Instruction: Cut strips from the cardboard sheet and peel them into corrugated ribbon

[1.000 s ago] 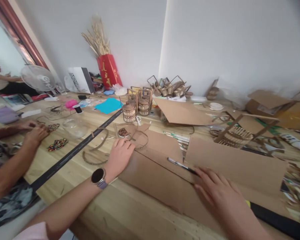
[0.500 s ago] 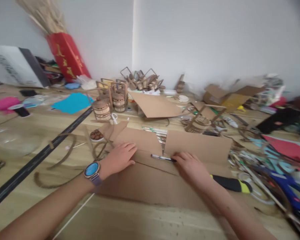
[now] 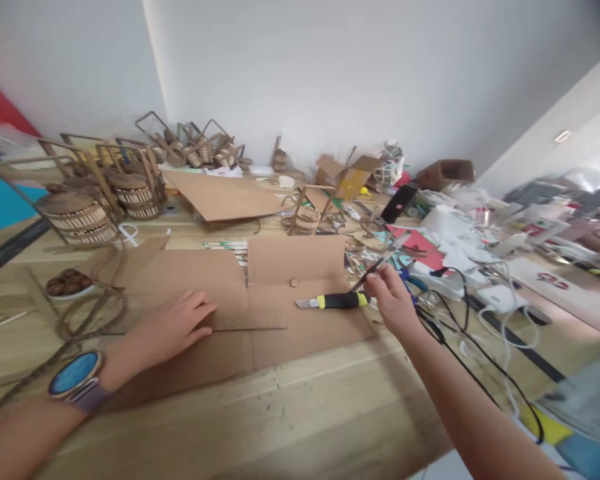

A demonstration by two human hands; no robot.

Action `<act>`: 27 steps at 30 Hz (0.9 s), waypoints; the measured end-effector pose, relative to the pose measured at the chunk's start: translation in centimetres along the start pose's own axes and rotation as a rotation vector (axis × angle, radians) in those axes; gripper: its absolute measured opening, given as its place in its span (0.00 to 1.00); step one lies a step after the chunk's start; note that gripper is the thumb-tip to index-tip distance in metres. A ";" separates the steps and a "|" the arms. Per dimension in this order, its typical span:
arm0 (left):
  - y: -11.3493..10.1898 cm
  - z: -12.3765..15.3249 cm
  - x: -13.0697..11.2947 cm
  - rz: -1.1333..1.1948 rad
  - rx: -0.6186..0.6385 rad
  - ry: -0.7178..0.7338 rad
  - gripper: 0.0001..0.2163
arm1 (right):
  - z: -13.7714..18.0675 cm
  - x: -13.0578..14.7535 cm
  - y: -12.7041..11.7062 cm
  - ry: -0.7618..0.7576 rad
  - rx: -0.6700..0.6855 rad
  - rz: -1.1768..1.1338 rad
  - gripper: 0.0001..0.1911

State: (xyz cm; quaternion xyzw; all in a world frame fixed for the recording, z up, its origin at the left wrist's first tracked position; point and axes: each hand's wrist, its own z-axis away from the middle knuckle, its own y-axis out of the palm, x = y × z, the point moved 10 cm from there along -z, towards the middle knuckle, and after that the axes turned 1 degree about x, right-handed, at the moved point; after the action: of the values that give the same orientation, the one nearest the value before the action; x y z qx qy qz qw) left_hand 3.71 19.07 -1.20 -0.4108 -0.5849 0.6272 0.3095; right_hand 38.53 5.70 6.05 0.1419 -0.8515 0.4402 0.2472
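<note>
One cardboard sheet [image 3: 300, 341] lies under my spread left hand [image 3: 173, 330], my right hand [image 3: 394, 303] by its right edge, knife [image 3: 339, 301] on top; I pinch the pen [image 3: 364, 276], just lifted off it, seemingly leaving my left to steady.

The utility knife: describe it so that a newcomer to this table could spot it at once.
On the wooden table, find the flat brown cardboard under the person's left hand. Toward its right edge, beside the right hand, lies the utility knife, blade pointing left. Its thick black handle with yellow-green ends sets it apart from the slim pen-like thing in that hand.
</note>
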 end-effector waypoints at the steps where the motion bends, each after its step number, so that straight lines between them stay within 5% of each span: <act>1: 0.3 0.1 -0.5 0.012 -0.013 0.012 0.13 | 0.5 -0.3 -0.2 0.009 0.001 0.001 0.09; 6: 1.8 -0.2 -3.6 0.022 -0.042 0.064 0.16 | 2.1 -1.0 0.6 -0.054 0.141 0.058 0.06; 13: 2.0 -1.0 -7.9 -0.050 -0.005 0.073 0.16 | 2.3 -0.4 4.8 -0.263 0.386 0.188 0.05; 18: 1.6 -1.3 -9.6 -0.105 0.038 0.020 0.14 | 0.4 0.2 6.5 -0.251 0.253 0.233 0.07; 27: 1.5 -2.5 -11.0 -0.136 -0.045 0.009 0.13 | 0.8 0.4 3.2 -0.141 -0.046 0.138 0.14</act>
State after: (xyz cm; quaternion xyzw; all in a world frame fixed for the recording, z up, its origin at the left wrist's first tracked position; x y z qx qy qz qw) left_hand 11.21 10.56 -0.92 -0.3795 -0.6241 0.5896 0.3448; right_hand 36.50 6.87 3.67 0.1079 -0.8844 0.4254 0.1588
